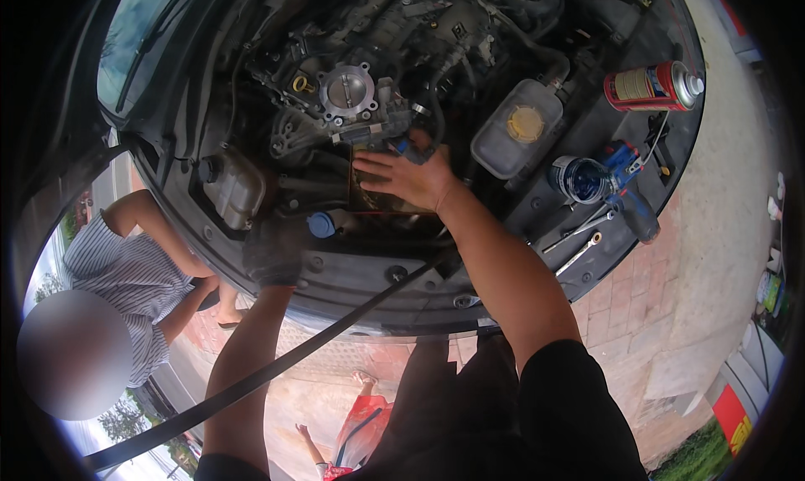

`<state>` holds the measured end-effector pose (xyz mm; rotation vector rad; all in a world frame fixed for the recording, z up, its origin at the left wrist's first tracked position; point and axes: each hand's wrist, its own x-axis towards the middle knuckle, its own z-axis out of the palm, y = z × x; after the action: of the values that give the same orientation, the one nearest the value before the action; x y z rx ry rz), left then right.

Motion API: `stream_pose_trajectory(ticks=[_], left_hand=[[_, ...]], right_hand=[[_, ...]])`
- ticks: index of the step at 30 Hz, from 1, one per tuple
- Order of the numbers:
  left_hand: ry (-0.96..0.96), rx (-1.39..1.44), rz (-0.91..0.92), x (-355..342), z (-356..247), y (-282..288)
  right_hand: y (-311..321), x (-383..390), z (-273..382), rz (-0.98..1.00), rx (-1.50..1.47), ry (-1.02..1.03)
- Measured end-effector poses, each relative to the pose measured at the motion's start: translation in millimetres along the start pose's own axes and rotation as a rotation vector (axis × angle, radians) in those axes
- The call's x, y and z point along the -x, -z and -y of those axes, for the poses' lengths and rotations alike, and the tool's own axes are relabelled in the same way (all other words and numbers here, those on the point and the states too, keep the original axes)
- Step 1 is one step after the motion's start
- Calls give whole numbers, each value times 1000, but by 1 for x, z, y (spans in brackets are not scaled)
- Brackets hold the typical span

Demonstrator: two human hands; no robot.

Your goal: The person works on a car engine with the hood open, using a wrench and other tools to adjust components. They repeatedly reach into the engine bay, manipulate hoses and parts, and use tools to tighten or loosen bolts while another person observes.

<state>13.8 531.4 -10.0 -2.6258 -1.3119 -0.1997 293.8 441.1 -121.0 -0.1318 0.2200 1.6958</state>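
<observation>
Bare, with its fingers spread, my right hand (409, 179) reaches palm down into the engine bay. Under it lies a brownish, square-edged part (360, 197), mostly covered by the hand. A black hose end with a blue piece (414, 151) is right at its thumb side; whether they touch is unclear. My left hand (272, 253), in a dark glove, is over the front edge of the bay and smeared by motion, so its fingers cannot be read. Close to it is a blue cap (320, 224). Beyond the right hand sits a silver throttle body (346, 91), its round plate closed.
A prop rod (277, 365) slants across the front. On the right ledge lie a red spray can (641, 87), a blue tin (583, 179), a cordless driver (631, 200) and wrenches (580, 256). A capped plastic reservoir (513, 137) is nearby. A person (126, 263) stands at left.
</observation>
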Motion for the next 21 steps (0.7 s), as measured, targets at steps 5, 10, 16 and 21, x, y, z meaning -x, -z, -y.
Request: stream_pose_trajectory(ticks=[5, 10, 16, 21], left_hand=[[-18, -23, 70, -4, -8, 5], [22, -1, 10, 0, -1, -1], [68, -4, 108, -7, -12, 7], [3, -19, 54, 2, 5, -2]], right_hand=[[16, -10, 3, 165, 86, -38], [18, -27, 3, 333, 167, -85], [1, -33, 16, 175, 147, -59], [-13, -36, 26, 120, -13, -88]])
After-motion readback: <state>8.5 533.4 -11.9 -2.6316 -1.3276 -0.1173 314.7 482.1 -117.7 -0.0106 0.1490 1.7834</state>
